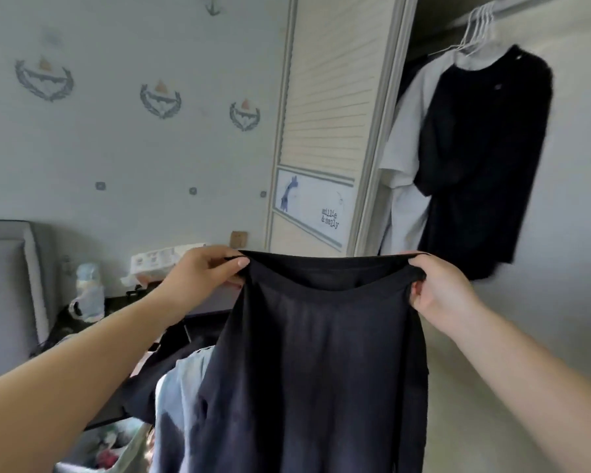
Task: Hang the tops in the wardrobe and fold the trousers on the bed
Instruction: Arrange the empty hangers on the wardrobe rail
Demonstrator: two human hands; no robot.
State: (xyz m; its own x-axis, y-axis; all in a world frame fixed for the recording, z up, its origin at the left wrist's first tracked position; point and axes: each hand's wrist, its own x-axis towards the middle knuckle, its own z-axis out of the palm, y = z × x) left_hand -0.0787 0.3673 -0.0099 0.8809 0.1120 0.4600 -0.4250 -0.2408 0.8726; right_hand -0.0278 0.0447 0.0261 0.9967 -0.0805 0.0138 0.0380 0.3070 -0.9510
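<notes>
I hold a pair of black trousers [314,363] up by the waistband in front of me. My left hand [205,271] pinches the left end of the waistband and my right hand [437,288] grips the right end. The legs hang straight down and out of the bottom of the frame. In the open wardrobe at the upper right, a black top [485,155] and a white top [406,158] hang on white hangers [475,32] from the rail. Light blue clothing [181,390] lies below the trousers, partly hidden by them.
The slatted sliding wardrobe door [325,114] stands left of the opening. A grey headboard [11,288] is at the far left, with a dark bedside table [123,302] carrying a bottle [89,291] and a tissue pack [161,261].
</notes>
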